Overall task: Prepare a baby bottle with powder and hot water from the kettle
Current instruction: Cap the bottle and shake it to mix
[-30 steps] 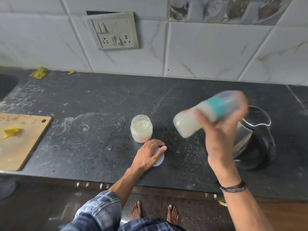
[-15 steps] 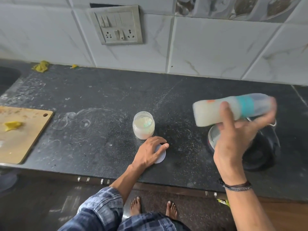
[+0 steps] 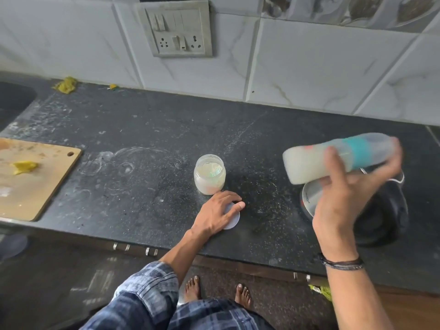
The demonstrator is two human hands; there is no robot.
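My right hand [image 3: 342,201] grips the baby bottle [image 3: 316,160], held nearly on its side above the counter, base to the left; it has a teal collar, a clear cap and milky white liquid inside, and looks blurred. Below it stands the steel and black kettle [image 3: 371,217] at the right. The open jar of white powder [image 3: 210,173] stands mid-counter. Just in front of it my left hand [image 3: 219,211] rests flat on the jar's round pale lid [image 3: 233,219], which lies on the black counter [image 3: 142,144].
A wooden cutting board [image 3: 31,177] with a yellow scrap lies at the left edge, a dark sink [image 3: 12,101] behind it. A switch and socket plate [image 3: 177,28] sits on the tiled wall. Yellow scraps [image 3: 66,85] lie by the wall. Bare feet [image 3: 216,291] stand below the counter edge.
The bottle in my right hand has swung right and back, ending near level over the kettle. My left hand has stayed on the lid.
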